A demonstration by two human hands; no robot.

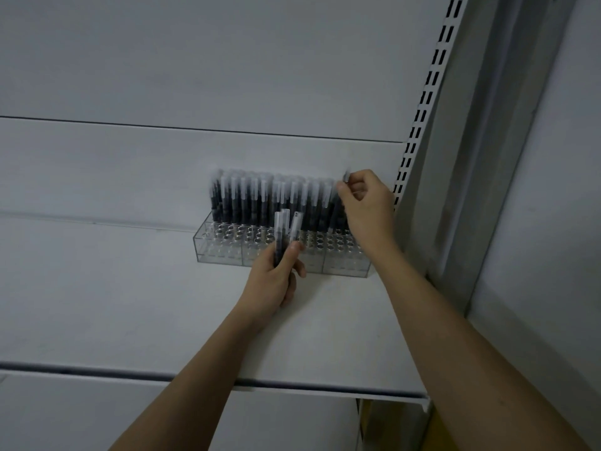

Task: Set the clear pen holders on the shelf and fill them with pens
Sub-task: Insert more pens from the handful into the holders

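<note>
Clear pen holders (260,252) are sitting side by side on the white shelf (113,304), toward its back at about 1 o'clock from frame centre, just beside the slotted upright (422,102). Three sections are showing in the row. Standing pens (276,200), dark barrels with pale caps, are filling the rear holes; the front holes are showing open rings.

Left hand (273,281) is gripping a small bunch of pens (286,236), fingers curled round the barrels, caps pointing to 12 o'clock, in front of the middle section.

Right hand (367,203) is pinching the cap end of a single pen (346,176) between thumb and fingertips, at the 3 o'clock end of the rear row. Whether its tip is seated in a hole: cannot tell.
</note>
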